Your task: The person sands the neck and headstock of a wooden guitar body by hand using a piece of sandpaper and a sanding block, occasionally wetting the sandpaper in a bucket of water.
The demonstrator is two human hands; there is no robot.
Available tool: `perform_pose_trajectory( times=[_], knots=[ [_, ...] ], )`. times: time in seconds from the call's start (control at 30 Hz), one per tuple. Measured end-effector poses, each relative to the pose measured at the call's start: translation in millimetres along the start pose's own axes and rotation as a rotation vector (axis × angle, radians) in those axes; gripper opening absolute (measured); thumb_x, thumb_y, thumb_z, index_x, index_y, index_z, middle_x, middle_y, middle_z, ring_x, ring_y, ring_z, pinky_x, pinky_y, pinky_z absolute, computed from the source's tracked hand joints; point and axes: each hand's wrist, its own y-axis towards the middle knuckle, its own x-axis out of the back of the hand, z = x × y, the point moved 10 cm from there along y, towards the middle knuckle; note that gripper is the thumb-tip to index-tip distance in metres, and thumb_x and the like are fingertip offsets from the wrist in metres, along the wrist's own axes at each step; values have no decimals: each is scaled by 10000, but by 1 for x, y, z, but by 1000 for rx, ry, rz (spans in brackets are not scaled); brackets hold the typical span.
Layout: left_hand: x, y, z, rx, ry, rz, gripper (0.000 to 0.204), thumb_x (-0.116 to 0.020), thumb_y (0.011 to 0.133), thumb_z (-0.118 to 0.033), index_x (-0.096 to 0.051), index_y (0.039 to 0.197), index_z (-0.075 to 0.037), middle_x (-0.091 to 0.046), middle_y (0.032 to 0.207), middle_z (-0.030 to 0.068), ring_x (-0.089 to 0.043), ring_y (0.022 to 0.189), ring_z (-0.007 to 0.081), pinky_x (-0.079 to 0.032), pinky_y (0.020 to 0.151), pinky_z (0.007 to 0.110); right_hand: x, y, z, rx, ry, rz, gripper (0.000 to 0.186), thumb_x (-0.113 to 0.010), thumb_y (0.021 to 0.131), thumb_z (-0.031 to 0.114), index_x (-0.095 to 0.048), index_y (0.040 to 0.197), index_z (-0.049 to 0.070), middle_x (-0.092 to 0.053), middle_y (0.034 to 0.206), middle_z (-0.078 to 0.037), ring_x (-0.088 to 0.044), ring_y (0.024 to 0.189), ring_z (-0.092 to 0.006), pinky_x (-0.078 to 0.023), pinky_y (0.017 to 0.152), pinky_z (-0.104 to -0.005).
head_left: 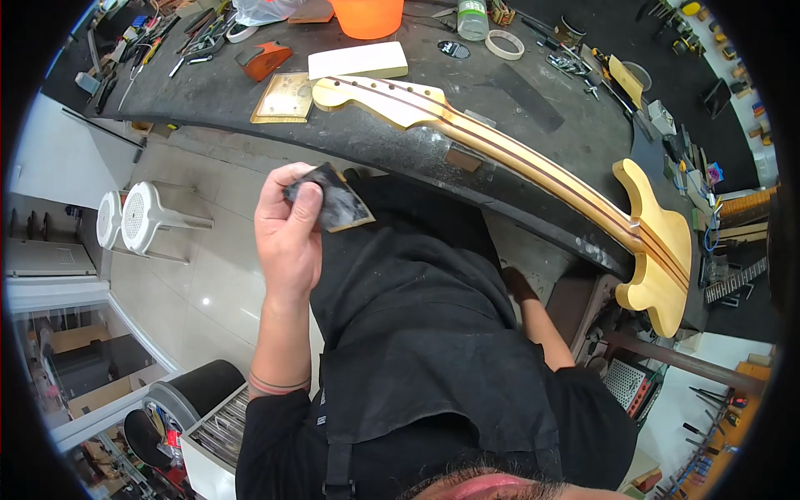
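Note:
My left hand (287, 229) is raised in front of the bench's near edge. Its thumb and fingers pinch a worn, dark grey piece of sandpaper (337, 200) with tan edges. Low beside the apron is my right hand (520, 285), in shadow under the bench edge, its fingers not clear to see. On the bench lies an unfinished wooden guitar (542, 162), a dark stripe running along its neck. Its headstock (383, 96) points left and its pale body (662, 258) is at the right. Neither hand touches the guitar.
The dark workbench (275, 37) carries a white block (358, 61), a tan square sheet (283, 98), an orange-red tool (264, 60), an orange container (367, 17), a tape roll (504, 45) and scattered hand tools. White stools (148, 218) and a dark bin (204, 387) stand at left.

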Motion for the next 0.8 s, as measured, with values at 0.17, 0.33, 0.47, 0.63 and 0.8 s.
perform_pose_trajectory(
  times=[0.17,0.33,0.47,0.63,0.8],
  knots=[
    [-22,30,-27,-253,511,91,301,-846,1101,-22,-725,1375,8,-745,1222,78,-672,1053,125,-531,942,260,-38,11,58,-85,-4,-48,429,-570,1233,341,-710,1530,65,-795,1341,-101,-761,1249,-264,-577,1115,-406],
    [-36,82,-45,-451,607,231,246,-851,1104,-88,-739,1317,-37,-733,1123,128,-684,878,212,-550,752,358,-42,18,111,-134,9,-96,457,-563,1240,362,-694,1555,59,-788,1377,-109,-752,1278,-272,-568,1133,-406],
    [-52,105,-67,-436,713,227,263,-814,1138,-225,-720,1357,-116,-680,1065,121,-663,840,242,-515,709,375,-37,9,138,-174,-24,-80,479,-557,1244,379,-681,1576,55,-782,1406,-115,-744,1302,-279,-560,1148,-406],
    [-59,131,-65,-329,725,209,221,-906,1055,-213,-792,1225,-131,-705,1022,82,-709,841,237,-546,705,365,-20,4,148,-199,-37,-80,508,-550,1251,400,-664,1601,50,-775,1442,-123,-736,1331,-288,-551,1167,-406],
    [-73,115,-61,-363,759,306,281,-950,942,-75,-841,1202,-84,-753,974,75,-693,799,223,-527,695,354,-12,13,168,-137,-47,-87,538,-542,1257,421,-648,1626,45,-768,1479,-131,-727,1361,-297,-542,1186,-406]
  ],
)
